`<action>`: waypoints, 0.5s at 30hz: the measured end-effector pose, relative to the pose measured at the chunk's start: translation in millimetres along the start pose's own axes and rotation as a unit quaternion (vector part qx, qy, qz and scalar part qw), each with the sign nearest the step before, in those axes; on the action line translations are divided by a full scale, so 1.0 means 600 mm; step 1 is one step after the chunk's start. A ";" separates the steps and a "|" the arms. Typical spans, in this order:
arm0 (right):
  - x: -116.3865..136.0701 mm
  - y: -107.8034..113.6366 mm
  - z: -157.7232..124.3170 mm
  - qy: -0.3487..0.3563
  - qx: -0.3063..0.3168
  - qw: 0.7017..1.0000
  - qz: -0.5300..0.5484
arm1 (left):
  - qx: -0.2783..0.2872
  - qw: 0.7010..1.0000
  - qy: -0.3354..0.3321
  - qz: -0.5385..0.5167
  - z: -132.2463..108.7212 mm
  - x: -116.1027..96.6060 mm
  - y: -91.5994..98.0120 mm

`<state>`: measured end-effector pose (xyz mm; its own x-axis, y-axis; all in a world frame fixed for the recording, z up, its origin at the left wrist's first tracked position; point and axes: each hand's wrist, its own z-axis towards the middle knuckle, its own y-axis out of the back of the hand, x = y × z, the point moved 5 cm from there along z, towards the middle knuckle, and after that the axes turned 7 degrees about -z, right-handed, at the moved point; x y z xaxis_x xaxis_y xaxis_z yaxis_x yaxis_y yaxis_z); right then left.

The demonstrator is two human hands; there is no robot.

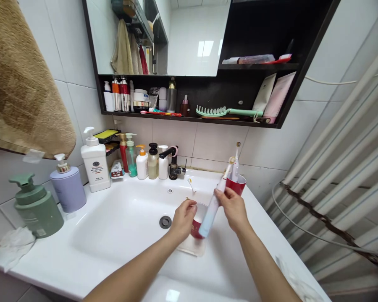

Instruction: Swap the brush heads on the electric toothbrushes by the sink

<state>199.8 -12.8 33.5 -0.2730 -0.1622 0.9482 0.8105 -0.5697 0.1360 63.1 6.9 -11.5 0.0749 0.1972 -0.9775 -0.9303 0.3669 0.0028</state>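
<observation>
So my left grip (184,218) is pinching the rim of a red cup (195,229) over the sink (113,235), and my right grip (235,206) is wrapped round an electric toothbrush (210,214). Brush runs at a slant: blue butt end down by that cup, head up and away by the farther red cup (240,187), which is closer to my right. Black faucet (173,171) sits back left.

Bare forearms (138,268) narrow toward slender bare fingers (187,205).
</observation>
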 end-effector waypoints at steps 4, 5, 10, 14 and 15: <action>-0.004 -0.048 -0.031 -0.046 0.129 0.989 0.056 | 0.098 0.954 0.143 -0.244 -0.014 0.002 -0.027; -0.005 -0.053 -0.034 -0.053 0.136 0.987 0.066 | 0.107 0.944 0.159 -0.268 -0.018 0.004 -0.031; -0.017 -0.040 -0.023 -0.108 0.077 0.983 0.130 | 0.152 0.935 0.191 -0.257 -0.028 0.021 -0.043; -0.026 -0.030 -0.016 -0.127 0.044 0.977 0.165 | 0.154 0.957 0.175 -0.174 -0.023 0.025 -0.041; -0.028 -0.030 -0.016 -0.131 0.039 0.976 0.172 | 0.142 0.965 0.162 -0.149 -0.021 0.023 -0.038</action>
<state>184.7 -7.3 12.3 0.1552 -0.1152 0.9811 0.8711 -0.4525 -0.1910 80.8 -10.4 -27.9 0.1650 -0.2328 -0.9584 -0.7459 0.6063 -0.2757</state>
